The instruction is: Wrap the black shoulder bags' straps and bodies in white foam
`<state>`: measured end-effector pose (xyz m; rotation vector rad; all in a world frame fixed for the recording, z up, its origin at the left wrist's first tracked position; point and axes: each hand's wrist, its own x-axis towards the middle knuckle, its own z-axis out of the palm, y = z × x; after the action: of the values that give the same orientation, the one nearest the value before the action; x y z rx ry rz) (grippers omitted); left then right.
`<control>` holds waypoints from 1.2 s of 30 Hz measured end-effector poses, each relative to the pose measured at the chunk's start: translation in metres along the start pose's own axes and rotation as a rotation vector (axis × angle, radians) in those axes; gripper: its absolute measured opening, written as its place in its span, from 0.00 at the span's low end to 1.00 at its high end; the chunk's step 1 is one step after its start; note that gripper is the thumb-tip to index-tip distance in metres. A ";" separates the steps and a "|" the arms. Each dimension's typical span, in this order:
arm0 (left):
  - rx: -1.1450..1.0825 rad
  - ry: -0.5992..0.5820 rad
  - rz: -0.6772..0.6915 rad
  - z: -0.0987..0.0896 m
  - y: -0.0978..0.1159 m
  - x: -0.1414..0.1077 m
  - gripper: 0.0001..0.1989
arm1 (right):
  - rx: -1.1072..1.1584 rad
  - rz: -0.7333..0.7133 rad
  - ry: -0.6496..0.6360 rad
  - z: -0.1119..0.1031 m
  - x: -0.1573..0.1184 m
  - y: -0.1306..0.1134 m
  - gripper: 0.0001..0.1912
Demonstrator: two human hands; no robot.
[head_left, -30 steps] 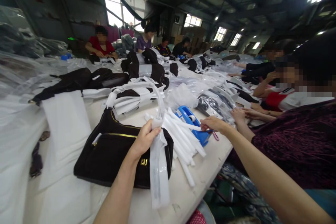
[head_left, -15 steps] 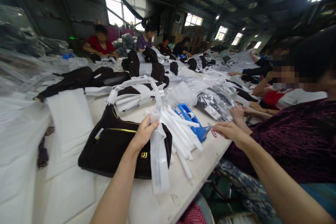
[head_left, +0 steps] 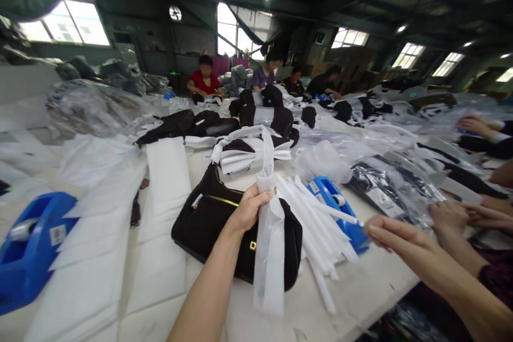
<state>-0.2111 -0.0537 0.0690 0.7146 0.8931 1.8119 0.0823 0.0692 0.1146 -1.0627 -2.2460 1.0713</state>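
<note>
A black handbag (head_left: 208, 235) with gold zips lies on the table. Its strap (head_left: 267, 171) is wrapped in white foam and clear film. My left hand (head_left: 250, 208) is closed around this strap, whose loose foam end hangs over the bag's front. To the right, beside the blue tape dispenser (head_left: 355, 232), my right hand (head_left: 396, 235) has its fingers pinched together; blur hides what is in them. White foam tubes (head_left: 320, 235) lie between the bag and the dispenser.
Flat white foam sheets (head_left: 94, 256) and another blue tape dispenser (head_left: 38, 240) are on the left. Film-wrapped goods (head_left: 385, 187) lie at the right near a co-worker's hands (head_left: 452, 219). More black bags (head_left: 264, 117) and several seated people are farther back.
The view has swung left, bringing the left-hand dispenser into sight. My left hand keeps its hold on the strap. Pink-handled scissors seen at my right hand earlier no longer show clearly.
</note>
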 end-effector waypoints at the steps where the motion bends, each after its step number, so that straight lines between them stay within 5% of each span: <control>1: 0.007 0.004 0.001 0.000 0.000 0.000 0.20 | 0.032 -0.043 -0.066 0.007 0.008 -0.019 0.20; 5: 0.025 0.014 -0.003 0.000 0.001 0.000 0.19 | 0.054 -0.379 -0.316 0.044 0.048 -0.090 0.24; 8: 0.019 0.001 -0.003 -0.001 0.001 0.001 0.21 | 0.002 -0.501 -0.384 0.069 0.074 -0.109 0.23; 18: 0.036 -0.049 0.033 -0.004 -0.005 0.003 0.22 | -0.154 -0.516 -0.403 0.088 0.098 -0.102 0.24; 32: 0.059 -0.130 0.054 -0.007 -0.006 0.002 0.24 | -0.250 -0.416 -0.234 0.103 0.101 -0.100 0.19; 36: 0.073 -0.067 0.067 -0.008 -0.010 0.004 0.24 | -0.208 -0.393 -0.297 0.097 0.106 -0.094 0.22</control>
<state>-0.2140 -0.0491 0.0568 0.8560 0.9045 1.8109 -0.0877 0.0698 0.1357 -0.5183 -2.7025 0.8858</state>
